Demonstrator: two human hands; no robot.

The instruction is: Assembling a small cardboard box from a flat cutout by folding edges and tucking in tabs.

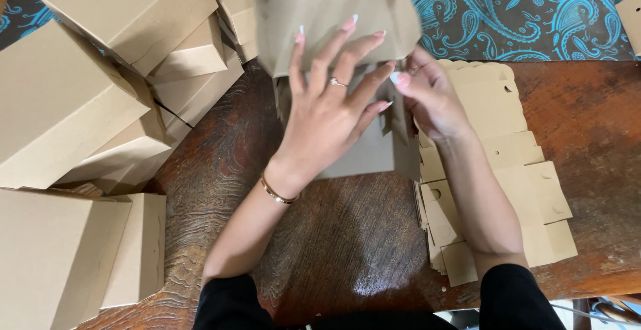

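place: home packing spot | signs: wooden table (587,123), stacked cardboard boxes (127,10), paisley cloth (527,10)

Finished brown cardboard boxes (100,70) are piling up from nine to eleven o'clock on the dark wooden desk (334,236). A stack of flat box blanks (507,170) is lying at three o'clock. A blue paisley cloth (521,10) is showing at one o'clock.

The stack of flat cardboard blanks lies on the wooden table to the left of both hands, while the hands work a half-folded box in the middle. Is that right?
Not quite. The head view shows the stack of flat cardboard blanks on the wooden table to the right of both hands, under the right forearm. The left hand and right hand do work the half-folded box in the middle.
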